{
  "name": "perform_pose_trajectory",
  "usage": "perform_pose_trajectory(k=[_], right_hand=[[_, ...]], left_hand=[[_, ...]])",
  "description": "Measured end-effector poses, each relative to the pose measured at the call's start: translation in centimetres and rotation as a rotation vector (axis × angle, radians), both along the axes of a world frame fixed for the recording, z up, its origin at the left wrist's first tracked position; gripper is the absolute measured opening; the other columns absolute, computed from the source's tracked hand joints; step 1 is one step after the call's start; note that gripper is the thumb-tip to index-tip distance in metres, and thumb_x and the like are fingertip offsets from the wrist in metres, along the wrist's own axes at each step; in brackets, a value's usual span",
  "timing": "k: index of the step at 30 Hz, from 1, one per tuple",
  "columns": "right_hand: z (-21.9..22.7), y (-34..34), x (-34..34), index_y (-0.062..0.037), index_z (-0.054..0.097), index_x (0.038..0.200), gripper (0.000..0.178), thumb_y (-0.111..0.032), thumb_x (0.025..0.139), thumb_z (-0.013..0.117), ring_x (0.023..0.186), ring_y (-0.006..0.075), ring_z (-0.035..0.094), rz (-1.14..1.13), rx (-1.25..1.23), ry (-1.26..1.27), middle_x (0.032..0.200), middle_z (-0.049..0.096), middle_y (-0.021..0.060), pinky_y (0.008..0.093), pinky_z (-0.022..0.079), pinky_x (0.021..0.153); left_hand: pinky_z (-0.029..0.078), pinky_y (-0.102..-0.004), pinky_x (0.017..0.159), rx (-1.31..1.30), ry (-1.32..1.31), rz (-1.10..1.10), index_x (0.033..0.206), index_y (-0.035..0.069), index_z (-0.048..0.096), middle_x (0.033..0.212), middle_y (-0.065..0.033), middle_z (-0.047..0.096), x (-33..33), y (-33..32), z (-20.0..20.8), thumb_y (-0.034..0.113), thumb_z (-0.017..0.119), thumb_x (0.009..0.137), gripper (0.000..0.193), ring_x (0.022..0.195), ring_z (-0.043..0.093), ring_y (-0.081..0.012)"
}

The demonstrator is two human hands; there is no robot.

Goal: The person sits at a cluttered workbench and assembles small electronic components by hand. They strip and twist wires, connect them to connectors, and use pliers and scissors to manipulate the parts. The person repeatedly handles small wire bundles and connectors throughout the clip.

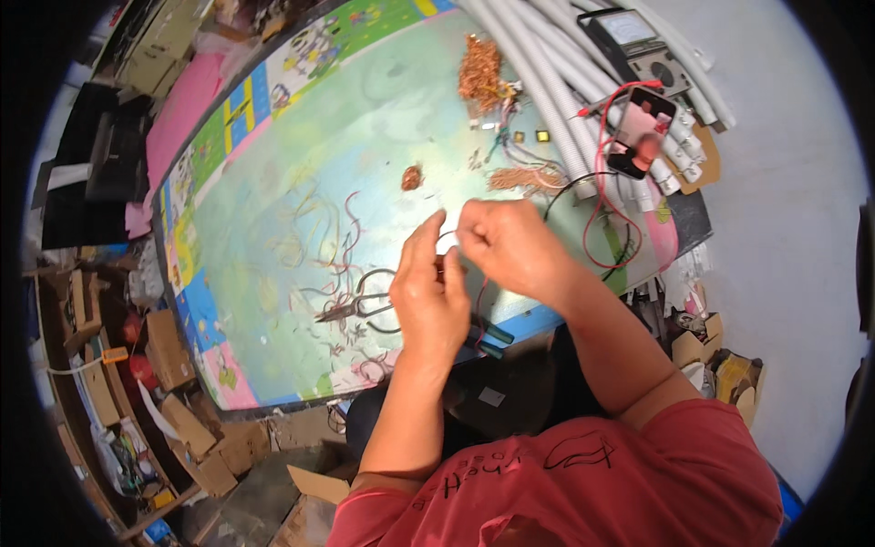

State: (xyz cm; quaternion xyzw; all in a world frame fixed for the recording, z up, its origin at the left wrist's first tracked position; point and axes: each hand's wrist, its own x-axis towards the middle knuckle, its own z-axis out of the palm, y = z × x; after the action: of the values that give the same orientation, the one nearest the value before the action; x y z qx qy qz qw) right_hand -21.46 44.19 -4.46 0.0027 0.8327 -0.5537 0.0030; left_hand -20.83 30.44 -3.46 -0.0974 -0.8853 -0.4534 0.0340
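Note:
My left hand [427, 296] is raised over the near part of the table, its long fingers upright and the thumb bent in, with something small and brownish partly hidden between them. Close on its right, my right hand [512, 244] is closed in a pinch. A thin wire [447, 234] curves between the two hands; its full length is hidden. Below the hands a reddish wire [481, 296] hangs down. Scissors [351, 308] with dark loop handles lie left of my left hand. Green-handled pliers [495, 339] rest at the table's near edge. Beyond my hands sits a small copper wire bundle [412, 178].
Loose insulation strips [342, 237] litter the table [273, 182]. Farther off lie a copper wire heap [480, 71] and copper strands [524, 178]. On the right are white corrugated pipes [547, 91], a phone [643, 128], an analog multimeter [633, 46] and red leads [597, 205]. Cardboard boxes [169, 351] stand lower left.

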Motion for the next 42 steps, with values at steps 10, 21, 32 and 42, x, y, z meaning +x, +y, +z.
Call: perform_pose_trajectory(k=[10, 21, 32, 42], right_hand=[[-2.1, 0.5, 0.3, -0.0038, 0.065, 0.082, 0.011, -0.009, 0.077, 0.056, 0.073, 0.0357, 0.064, 0.243, 0.409, 0.229, 0.086, 0.06, 0.0163, 0.045, 0.05, 0.063], [-1.3, -1.3, 0.6, -0.0001, 0.061, 0.088, 0.014, -0.01, 0.079, 0.059, 0.073, 0.0346, 0.065, 0.085, 0.388, 0.213, 0.085, 0.06, 0.017, 0.0443, 0.052, 0.064], [-0.3, -1.3, 0.9, 0.0053, 0.061, 0.086, 0.022, -0.015, 0.084, 0.054, 0.08, 0.0422, 0.064, 0.361, 0.258, 0.108, 0.085, 0.064, 0.0243, 0.0481, 0.051, 0.071], [-0.4, -1.3, 0.3, 0.0073, 0.06, 0.083, 0.026, -0.015, 0.089, 0.049, 0.08, 0.0434, 0.062, 0.412, 0.029, -0.023, 0.081, 0.063, 0.0269, 0.0486, 0.049, 0.073]], left_hand=[[0.046, -0.0418, 0.063, -0.452, 0.024, -0.227, 0.083, -0.003, 0.061, 0.078, -0.0211, 0.061, -0.2, -1.4, 0.1, 0.001, 0.061, 0.083, 0.003, 0.07, 0.06, -0.0395], [0.031, -0.0272, 0.046, 0.165, -0.523, -0.124, 0.077, 0.002, 0.055, 0.06, -0.0009, 0.049, -1.6, -3.5, 0.0, 0.009, 0.058, 0.091, 0.017, 0.05, 0.038, -0.0087], [0.033, -0.0266, 0.051, -0.005, -0.412, -0.212, 0.08, 0.0, 0.05, 0.065, -0.0013, 0.047, -0.9, -4.0, 1.0, 0.006, 0.053, 0.093, 0.015, 0.059, 0.038, -0.0087], [0.033, -0.0264, 0.053, 0.115, -0.579, -0.198, 0.08, -0.001, 0.052, 0.065, -0.0002, 0.046, -1.3, -4.6, 2.1, 0.003, 0.051, 0.093, 0.013, 0.061, 0.039, -0.0083]])
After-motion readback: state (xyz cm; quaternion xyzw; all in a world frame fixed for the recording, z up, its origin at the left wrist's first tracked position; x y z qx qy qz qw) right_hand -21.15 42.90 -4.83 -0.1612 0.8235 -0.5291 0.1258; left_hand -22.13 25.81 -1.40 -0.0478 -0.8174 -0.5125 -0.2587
